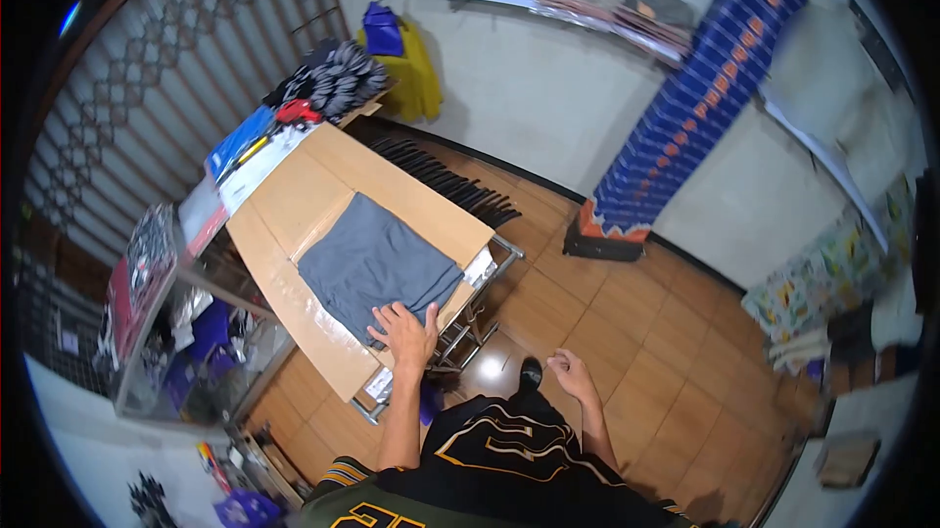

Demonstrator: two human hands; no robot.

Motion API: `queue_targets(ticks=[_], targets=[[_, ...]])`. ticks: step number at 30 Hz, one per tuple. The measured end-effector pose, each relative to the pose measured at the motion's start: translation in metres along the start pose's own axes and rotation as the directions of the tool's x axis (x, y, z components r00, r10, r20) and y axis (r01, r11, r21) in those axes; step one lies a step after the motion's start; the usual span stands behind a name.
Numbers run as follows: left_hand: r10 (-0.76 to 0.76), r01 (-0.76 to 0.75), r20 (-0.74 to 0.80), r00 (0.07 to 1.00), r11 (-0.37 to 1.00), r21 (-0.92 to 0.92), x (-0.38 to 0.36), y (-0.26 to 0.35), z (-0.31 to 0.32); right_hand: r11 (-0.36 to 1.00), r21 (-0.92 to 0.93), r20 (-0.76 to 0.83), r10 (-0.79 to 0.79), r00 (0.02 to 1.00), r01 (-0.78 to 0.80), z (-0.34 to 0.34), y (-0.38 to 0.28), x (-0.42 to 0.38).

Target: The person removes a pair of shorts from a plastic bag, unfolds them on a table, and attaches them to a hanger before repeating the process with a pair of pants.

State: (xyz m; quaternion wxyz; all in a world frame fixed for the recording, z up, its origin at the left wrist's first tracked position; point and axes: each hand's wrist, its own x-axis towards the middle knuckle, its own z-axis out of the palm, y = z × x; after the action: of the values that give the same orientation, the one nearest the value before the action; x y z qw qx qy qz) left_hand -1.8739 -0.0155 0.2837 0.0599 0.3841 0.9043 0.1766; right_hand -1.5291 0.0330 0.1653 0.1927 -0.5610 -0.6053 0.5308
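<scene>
I look down past my black shirt with white and orange trim [519,450]. My left hand [404,334] lies with its fingers spread open, palm down, over the near edge of a dark grey piece of folded cloth [377,259]; it touches the cloth without gripping it. My right hand [570,374] hangs in the air over the brown tiled floor [641,361], well apart from the cloth, fingers partly curled; I cannot tell whether it is closed on anything. Near it, a dark shoe [531,372] shows beside my shirt.

The grey cloth lies flat, slightly rumpled, on a long surface topped with tan cardboard [284,224], towards its right-hand side, and a silvery metal tube frame [504,259] shows under that edge. Left of the surface stands a glass-sided case with purple and white items inside [211,342].

At the surface's far end are a flat blue packet [240,141] and a bright red item [299,112], with a heap of black and grey bundles [338,77] just beyond. Farther off, a yellow cloth [416,72] hangs against the wall, and a tall column wrapped in blue patterned fabric [695,102] leans across my view at right.
</scene>
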Motion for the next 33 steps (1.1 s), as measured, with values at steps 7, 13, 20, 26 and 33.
queue_targets(ticks=[7,13,20,26,33], targets=[[-0.279,0.275,-0.035,0.960,0.957,-0.094,0.013,0.031,0.008,0.983,-0.017,0.231,-0.176,0.957,0.185,-0.074,-0.043,0.125],[-0.331,0.333,0.041,0.943,0.937,-0.104,-0.006,0.059,0.007,0.955,0.092,0.353,-0.295,0.888,0.281,-0.074,-0.102,0.205],[-0.415,0.418,0.061,0.908,0.884,-0.207,0.002,0.071,0.008,0.887,0.273,0.396,-0.456,0.797,0.371,-0.014,-0.208,0.218],[-0.437,0.425,-0.035,0.899,0.889,-0.167,0.013,0.085,0.006,0.726,0.211,0.496,-0.656,0.569,0.654,0.078,-0.310,0.212],[-0.301,0.284,-0.030,0.953,0.926,-0.248,0.014,0.068,0.001,0.453,0.098,0.608,-0.732,0.307,0.886,0.176,-0.370,0.214]])
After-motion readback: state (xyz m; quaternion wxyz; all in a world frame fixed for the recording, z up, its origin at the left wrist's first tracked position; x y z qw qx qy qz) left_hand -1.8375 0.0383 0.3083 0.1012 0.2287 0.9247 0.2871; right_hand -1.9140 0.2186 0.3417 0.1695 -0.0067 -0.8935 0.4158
